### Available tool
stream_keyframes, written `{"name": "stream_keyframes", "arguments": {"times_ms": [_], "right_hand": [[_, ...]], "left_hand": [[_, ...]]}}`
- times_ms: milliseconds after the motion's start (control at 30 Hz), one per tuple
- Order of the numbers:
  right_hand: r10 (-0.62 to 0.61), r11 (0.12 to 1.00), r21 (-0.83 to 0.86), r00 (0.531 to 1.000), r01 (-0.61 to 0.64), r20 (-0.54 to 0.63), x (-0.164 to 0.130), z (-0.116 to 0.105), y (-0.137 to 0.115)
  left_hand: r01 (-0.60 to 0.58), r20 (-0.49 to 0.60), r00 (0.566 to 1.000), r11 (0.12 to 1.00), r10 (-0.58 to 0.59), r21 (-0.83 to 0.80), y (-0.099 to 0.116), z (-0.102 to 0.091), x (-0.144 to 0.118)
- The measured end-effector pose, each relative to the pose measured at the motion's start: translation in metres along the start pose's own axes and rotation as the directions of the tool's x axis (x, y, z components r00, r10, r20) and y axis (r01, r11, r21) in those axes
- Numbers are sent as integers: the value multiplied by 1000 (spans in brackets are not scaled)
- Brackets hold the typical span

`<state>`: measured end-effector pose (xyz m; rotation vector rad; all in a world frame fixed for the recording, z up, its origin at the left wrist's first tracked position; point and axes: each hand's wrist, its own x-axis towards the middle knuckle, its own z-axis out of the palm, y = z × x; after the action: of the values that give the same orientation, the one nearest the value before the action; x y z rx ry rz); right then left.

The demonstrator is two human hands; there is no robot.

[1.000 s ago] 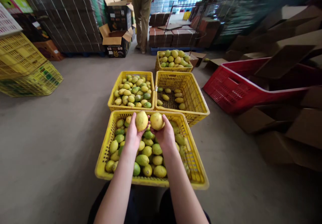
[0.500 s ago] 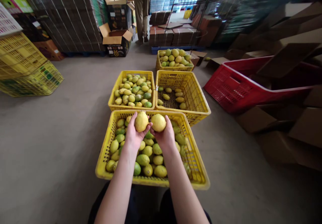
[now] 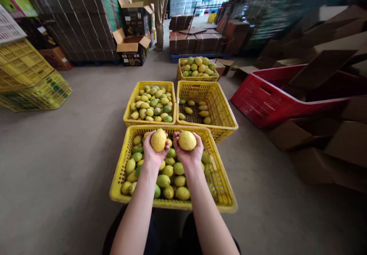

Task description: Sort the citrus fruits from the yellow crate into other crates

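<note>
1. Left hand [image 3: 153, 153] cups a yellow lemon [image 3: 158, 140], fingers curled under it; right hand [image 3: 188, 155] cups a second lemon [image 3: 187, 140] likewise. Both fruits are lifted over the far edge of the near crate [image 3: 120, 182].
2. Near crate holds many lemons, mixed green and yellow. Far-left crate [image 3: 129, 106] looks well filled; far-right crate [image 3: 226, 113] has only a few. Much left to go through, seemingly.
3. Held lemons: full yellow, dimpled skin, left one slightly pointed.

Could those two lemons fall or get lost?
Maybe. Each hand, left hand and right hand, cups one lemon in an open palm, so one could roll off onto the fruit in the near crate. It could also bounce over the rim onto the floor.
</note>
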<state>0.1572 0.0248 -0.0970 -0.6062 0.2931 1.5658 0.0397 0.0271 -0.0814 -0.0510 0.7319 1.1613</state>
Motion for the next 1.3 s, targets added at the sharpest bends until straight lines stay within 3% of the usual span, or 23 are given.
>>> {"name": "stream_keyframes", "arguments": {"times_ms": [100, 200, 367, 667, 1100, 1300], "right_hand": [[-12, 995, 95, 1000, 13, -12, 2, -2, 5], [-26, 997, 73, 1000, 26, -8, 5, -4, 10], [-57, 992, 110, 998, 59, -22, 8, -8, 14], [-84, 988, 132, 995, 76, 53, 12, -13, 13], [-14, 988, 151, 1000, 17, -18, 6, -1, 18], [-12, 987, 157, 998, 22, -70, 9, -4, 16]], "left_hand": [[15, 50, 999, 980, -5, -196, -3, -2, 3], [-15, 62, 997, 952, 35, -306, -6, -2, 6], [-51, 56, 996, 948, 72, -315, -7, -5, 8], [-58, -4, 998, 926, 61, -373, -9, -8, 10], [-49, -45, 998, 922, 35, -385, -11, -4, 9], [-109, -48, 994, 937, 99, -332, -11, -3, 11]]}}
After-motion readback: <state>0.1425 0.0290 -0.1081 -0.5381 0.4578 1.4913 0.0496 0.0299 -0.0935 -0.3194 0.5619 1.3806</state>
